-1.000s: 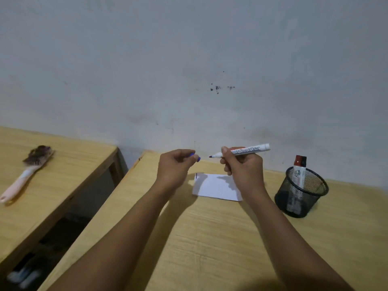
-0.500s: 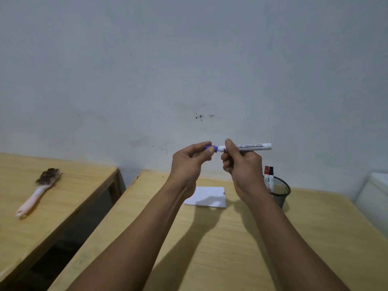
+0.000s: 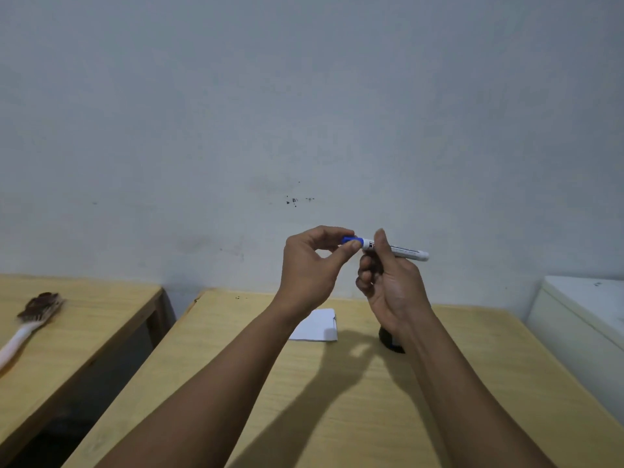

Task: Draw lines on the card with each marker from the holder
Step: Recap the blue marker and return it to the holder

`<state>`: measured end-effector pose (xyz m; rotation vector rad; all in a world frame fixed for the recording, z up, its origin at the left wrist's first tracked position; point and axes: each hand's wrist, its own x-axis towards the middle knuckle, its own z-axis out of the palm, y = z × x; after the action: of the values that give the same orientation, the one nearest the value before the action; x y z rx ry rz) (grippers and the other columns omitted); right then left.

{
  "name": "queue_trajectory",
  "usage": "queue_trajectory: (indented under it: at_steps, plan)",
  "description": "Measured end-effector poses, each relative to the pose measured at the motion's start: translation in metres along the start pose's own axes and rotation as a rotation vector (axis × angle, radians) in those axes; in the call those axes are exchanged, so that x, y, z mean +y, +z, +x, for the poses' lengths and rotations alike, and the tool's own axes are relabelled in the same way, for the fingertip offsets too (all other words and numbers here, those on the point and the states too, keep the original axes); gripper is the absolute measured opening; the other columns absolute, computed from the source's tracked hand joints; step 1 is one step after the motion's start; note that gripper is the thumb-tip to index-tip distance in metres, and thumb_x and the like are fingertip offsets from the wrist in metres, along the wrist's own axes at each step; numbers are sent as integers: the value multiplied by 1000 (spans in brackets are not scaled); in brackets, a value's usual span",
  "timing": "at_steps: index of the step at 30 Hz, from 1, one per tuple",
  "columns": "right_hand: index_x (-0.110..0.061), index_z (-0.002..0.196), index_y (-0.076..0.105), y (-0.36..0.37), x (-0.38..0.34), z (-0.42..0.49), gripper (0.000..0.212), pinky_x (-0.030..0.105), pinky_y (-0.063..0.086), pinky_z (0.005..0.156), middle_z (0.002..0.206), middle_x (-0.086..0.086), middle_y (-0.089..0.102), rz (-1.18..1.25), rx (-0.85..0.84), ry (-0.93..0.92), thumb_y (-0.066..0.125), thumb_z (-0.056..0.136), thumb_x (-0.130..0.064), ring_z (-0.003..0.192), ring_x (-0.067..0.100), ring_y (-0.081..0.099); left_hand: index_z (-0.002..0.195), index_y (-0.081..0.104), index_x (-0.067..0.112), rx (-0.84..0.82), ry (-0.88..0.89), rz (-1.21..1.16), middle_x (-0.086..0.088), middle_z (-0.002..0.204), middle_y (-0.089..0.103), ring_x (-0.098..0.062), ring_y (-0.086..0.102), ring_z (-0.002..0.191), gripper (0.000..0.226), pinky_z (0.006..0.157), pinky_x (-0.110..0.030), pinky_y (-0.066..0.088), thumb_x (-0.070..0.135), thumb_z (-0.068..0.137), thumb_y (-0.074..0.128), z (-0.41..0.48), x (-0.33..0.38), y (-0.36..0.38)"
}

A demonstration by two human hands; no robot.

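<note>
Now, left to right, with the card as landmark:

Brush point(image 3: 39, 309): well left of the card, on a separate table; no part in the task.
Left hand point(image 3: 310, 268): raised above the card, thumb and forefinger pinched on the blue cap point(image 3: 351, 240), which sits on the marker's end; whether it is fully seated cannot be told.
Card point(image 3: 317, 327): flat on the table point(image 3: 337, 417), below the hands, a small dark mark near its right edge. Likely thin and light, apt to slide unless pinned at a corner.
Marker point(image 3: 401, 251): in the air above and right of the card, roughly level. Judged light, stiff, smooth plastic; best held mid-barrel, cap taken by a fingertip pinch.
Right hand point(image 3: 388, 282): fingers curled around the barrel near the cap end, forefinger raised.
Holder point(image 3: 388, 341): just right of the card, mostly hidden behind the right wrist; contents unseen.
</note>
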<state>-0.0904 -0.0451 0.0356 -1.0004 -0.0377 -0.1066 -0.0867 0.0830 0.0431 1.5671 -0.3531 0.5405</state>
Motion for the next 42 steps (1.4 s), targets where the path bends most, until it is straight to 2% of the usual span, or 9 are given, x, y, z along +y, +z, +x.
queue_trajectory:
  at_steps: [4,7,12,16,19,24,29,37,42]
  plan:
    - [-4,81,66,-32,-11,5,67,24,33,46,54,4,54,-293,212,25,52,89,-69,44,13,40,94,79,19,112,32,1,12,83,76,6,60,69,12,66,-9,48,20,82,81,14,2,15]
    - [-10,81,66,-67,-20,14,39,28,39,52,62,0,56,-749,388,-424,68,90,-48,49,10,45,98,78,18,93,97,117,13,84,74,5,59,67,15,62,-8,46,21,83,79,27,-2,34]
    - [-29,106,65,-91,-35,38,23,17,46,63,99,-11,60,-1205,120,-602,78,87,-25,77,8,60,106,78,21,-143,130,324,8,93,77,1,64,71,22,67,-17,49,28,85,77,39,-13,79]
    - [-24,97,66,-109,-37,57,13,21,47,63,85,-14,66,-1157,142,-537,76,88,-21,70,6,61,112,75,25,-155,74,282,12,89,75,-4,69,80,34,80,-34,56,46,85,73,50,-32,99]
    - [-22,116,64,-126,-28,66,28,22,47,63,82,-12,66,-1160,164,-428,74,89,-22,68,3,60,118,69,32,-209,-13,477,18,96,72,-7,68,93,39,94,-50,48,56,88,63,57,-59,108]
    - [-44,142,37,-152,-3,75,60,41,56,77,84,-10,67,-1296,99,-338,67,93,-29,87,14,65,128,62,31,-374,-203,747,12,124,68,-16,60,117,43,96,-45,30,51,89,62,60,-94,124]
    - [-41,130,50,-165,10,85,36,45,53,86,83,-15,64,-1346,95,-308,60,96,-34,102,18,61,123,67,27,-466,-257,827,7,122,70,-20,59,117,38,97,-48,29,46,92,57,65,-111,142]
    - [-31,134,56,-173,10,91,37,49,51,92,100,-9,57,-1365,114,-327,58,97,-31,101,15,57,89,75,26,-383,-339,723,11,88,70,-19,61,104,25,90,-44,28,47,89,62,66,-118,151]
    - [-33,135,55,-167,6,88,37,53,49,96,106,-8,56,-1220,192,-392,56,98,-36,108,18,56,84,70,28,-240,-214,632,12,119,68,-19,50,125,27,92,-46,26,54,87,62,74,-101,144]
